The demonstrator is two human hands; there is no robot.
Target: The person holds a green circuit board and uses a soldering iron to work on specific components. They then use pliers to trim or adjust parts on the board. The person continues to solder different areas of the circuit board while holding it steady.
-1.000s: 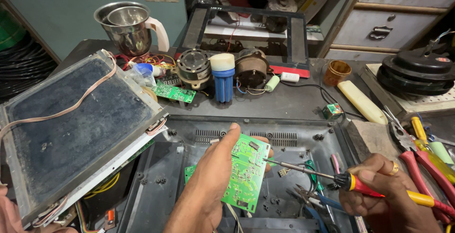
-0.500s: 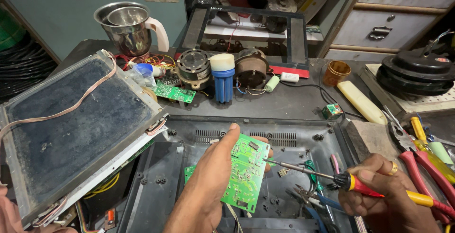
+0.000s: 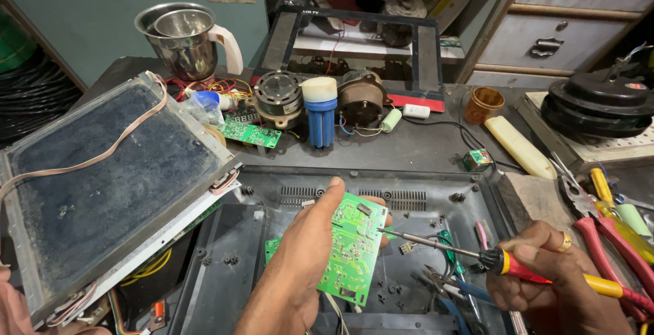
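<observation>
Head view: a green circuit board (image 3: 353, 248) is held up near the middle of the scene, above the open dark plastic casing (image 3: 225, 267) of a dismantled appliance, its trace side turned upward. The board is grasped by the left hand (image 3: 306, 260), the thumb pressed on its far left corner and the fingers wrapped behind it. The metal tip of a soldering iron (image 3: 477, 256) is laid against the right edge of the board; its red and yellow handle is gripped in the clenched right hand (image 3: 555, 284), on which a gold ring is worn. Thin pliers and coloured wires are seen inside the casing just below the iron. A dusty flat panel (image 3: 102, 185) with a pale ribbon cable across it is propped at the left, over the casing's edge. Farther back, a second small green board (image 3: 251, 132), two round motors (image 3: 278, 96), a blue cylinder with a cream cap (image 3: 319, 110) and a steel mixer jar (image 3: 180, 38) are set on the bench. A black frame (image 3: 351, 21) is leaned at the far side. At the right, red-handled pliers (image 3: 613, 239) and a cream plastic handle (image 3: 519, 145) are laid near stacked black discs (image 3: 599, 103).
</observation>
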